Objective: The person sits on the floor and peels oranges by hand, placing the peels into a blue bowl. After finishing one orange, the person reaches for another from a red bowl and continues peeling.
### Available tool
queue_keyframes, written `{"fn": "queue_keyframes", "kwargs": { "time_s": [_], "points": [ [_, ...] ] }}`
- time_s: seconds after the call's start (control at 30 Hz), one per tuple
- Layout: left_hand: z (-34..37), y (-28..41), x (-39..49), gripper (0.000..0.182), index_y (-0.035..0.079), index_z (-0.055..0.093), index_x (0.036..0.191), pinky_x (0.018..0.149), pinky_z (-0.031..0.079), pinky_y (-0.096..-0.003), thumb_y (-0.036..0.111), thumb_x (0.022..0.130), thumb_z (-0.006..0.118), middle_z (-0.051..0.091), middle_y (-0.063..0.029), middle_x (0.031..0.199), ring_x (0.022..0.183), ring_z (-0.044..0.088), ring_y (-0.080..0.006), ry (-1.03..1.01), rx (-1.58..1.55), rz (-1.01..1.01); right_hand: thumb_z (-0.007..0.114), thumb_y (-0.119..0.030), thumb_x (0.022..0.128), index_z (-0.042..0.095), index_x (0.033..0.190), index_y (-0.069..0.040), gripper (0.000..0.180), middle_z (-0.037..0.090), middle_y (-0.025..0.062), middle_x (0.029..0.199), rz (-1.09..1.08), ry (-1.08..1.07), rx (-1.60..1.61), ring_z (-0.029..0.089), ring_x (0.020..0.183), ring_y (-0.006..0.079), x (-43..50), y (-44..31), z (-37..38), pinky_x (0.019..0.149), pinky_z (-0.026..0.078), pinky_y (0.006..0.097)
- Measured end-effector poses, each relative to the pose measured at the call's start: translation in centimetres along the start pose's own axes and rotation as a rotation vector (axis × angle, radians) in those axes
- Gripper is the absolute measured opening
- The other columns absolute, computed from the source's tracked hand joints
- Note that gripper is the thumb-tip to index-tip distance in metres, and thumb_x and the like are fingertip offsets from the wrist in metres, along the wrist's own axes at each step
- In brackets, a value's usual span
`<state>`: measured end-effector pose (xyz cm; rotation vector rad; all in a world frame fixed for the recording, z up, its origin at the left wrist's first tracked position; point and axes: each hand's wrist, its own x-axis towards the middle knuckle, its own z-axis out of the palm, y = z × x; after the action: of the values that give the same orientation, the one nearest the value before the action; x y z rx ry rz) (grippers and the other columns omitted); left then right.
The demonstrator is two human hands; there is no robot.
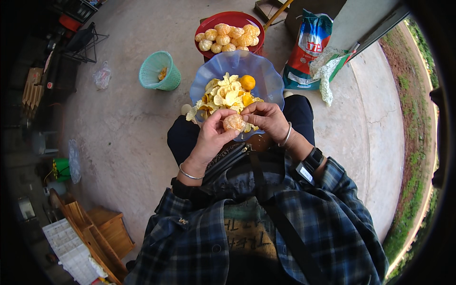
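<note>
My left hand (217,132) holds a peeled mandarin (234,123) with white pith threads on its surface. At the fruit's upper right side, the thumb and forefinger of my right hand (265,117) are pinched together; whether a bit of pith is between them is too small to tell. Both hands are over the near side of a translucent blue bowl with a wavy rim (270,76). Torn mandarin peels (228,93) are heaped in the bowl, pale insides mostly upward. One unpeeled mandarin (248,82) rests on the heap's far right side.
Beyond the bowl, a red plate (233,17) carries many peeled mandarins (223,39). A green plastic basket (172,76) with scraps inside stands to the left. At the right are a printed sack (309,46) and a wall edge. Wooden furniture (107,228) stands at lower left.
</note>
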<state>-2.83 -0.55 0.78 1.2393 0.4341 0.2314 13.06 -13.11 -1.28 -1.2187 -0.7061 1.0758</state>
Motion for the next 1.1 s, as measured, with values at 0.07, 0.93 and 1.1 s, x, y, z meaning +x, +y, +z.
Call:
{"fn": "queue_keyframes", "kwargs": {
  "time_s": [0.07, 0.93, 1.1],
  "points": [
    [0.1, 0.1, 0.1, 0.041, 0.0, 0.052, 0.118, 0.087, 0.05, -0.0251, -0.002, 0.08, 0.067, 0.058, -0.0042, 0.108, 0.097, 0.058, -0.0095, 0.004, -0.001, -0.017, 0.065, -0.015, 0.09, 0.067, 0.101, -0.002, 0.017, 0.061, -0.0014, 0.082, -0.015, -0.035, -0.083, 0.055, 0.075, 0.0064, 0.1, 0.1, -0.5, 0.07, 0.046, 0.0214],
    [0.2, 0.3, -1.0, 0.045, -0.001, 0.042, 0.132, 0.067, 0.053, -0.0241, 0.01, 0.092, 0.059, 0.059, -0.0101, 0.107, 0.081, 0.063, -0.0146, 0.107, -0.185, -0.101, 0.068, -0.018, 0.089, 0.066, 0.104, -0.004, 0.021, 0.063, -0.0025, 0.079, 0.133, 0.053, 0.082, 0.053, 0.062, 0.0037, -0.4, -0.5, 0.9, 0.052, 0.042, 0.0178],
    [0.7, 0.5, -1.5, 0.048, -0.001, 0.041, 0.132, 0.069, 0.053, -0.0242, 0.005, 0.089, 0.061, 0.059, -0.0101, 0.107, 0.084, 0.061, -0.0135, 0.084, -0.163, -0.054, 0.068, -0.011, 0.087, 0.066, 0.102, -0.003, 0.018, 0.063, -0.0019, 0.079, 0.129, 0.044, 0.054, 0.055, 0.062, 0.0043, -0.8, -0.6, 1.0, 0.051, 0.041, 0.0173]
  ]
}}
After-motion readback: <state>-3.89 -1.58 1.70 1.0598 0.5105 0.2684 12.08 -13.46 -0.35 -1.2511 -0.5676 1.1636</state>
